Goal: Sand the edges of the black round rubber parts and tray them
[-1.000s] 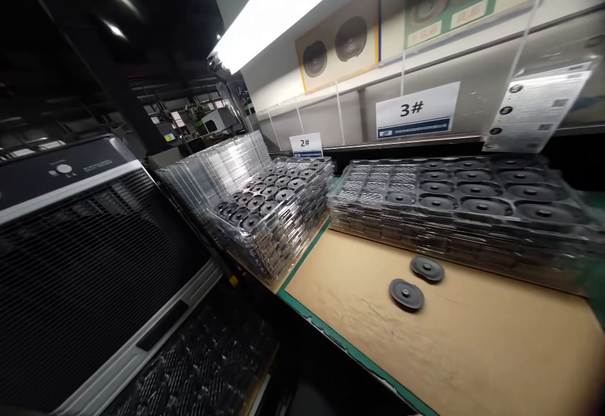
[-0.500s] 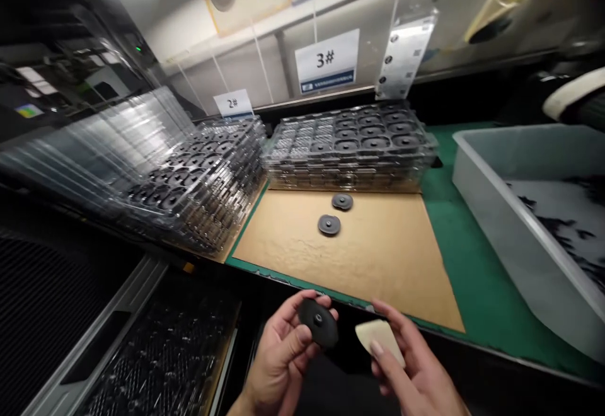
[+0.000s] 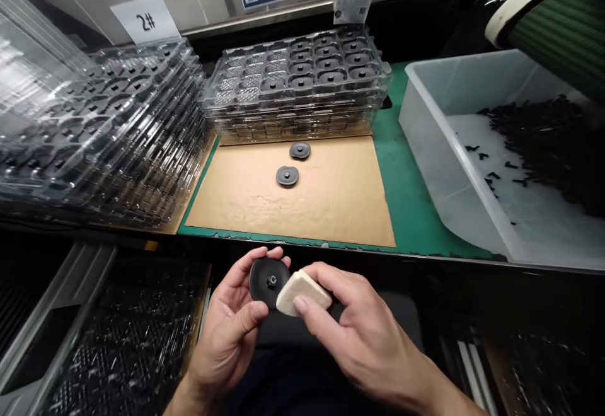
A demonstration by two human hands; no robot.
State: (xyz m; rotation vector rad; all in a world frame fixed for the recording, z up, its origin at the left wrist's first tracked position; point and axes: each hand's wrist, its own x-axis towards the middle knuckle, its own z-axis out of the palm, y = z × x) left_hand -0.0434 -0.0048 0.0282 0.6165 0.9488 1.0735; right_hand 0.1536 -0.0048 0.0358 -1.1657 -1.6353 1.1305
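Note:
My left hand [image 3: 231, 315] grips a black oval disc [image 3: 265, 277] by its edge, its small central stud facing up. Pinched in my right hand [image 3: 350, 321] is a cream-coloured pad [image 3: 302, 293], which overlaps the disc's right side. Both hands are in front of the bench edge. Two similar dark discs, one nearer [image 3: 287, 176] and one farther [image 3: 300, 150], lie apart on the brown cardboard sheet [image 3: 236, 202].
Behind the cardboard stands a stack of clear trays [image 3: 293, 104], partly filled with discs. More stacked trays [image 3: 137, 145] are at the left. A translucent bin [image 3: 439, 157] with small black parts stands at the right on a green mat [image 3: 411, 189].
The view has shifted down and to the right. My right hand has brought the pad over to the disc in my left hand; they were apart before.

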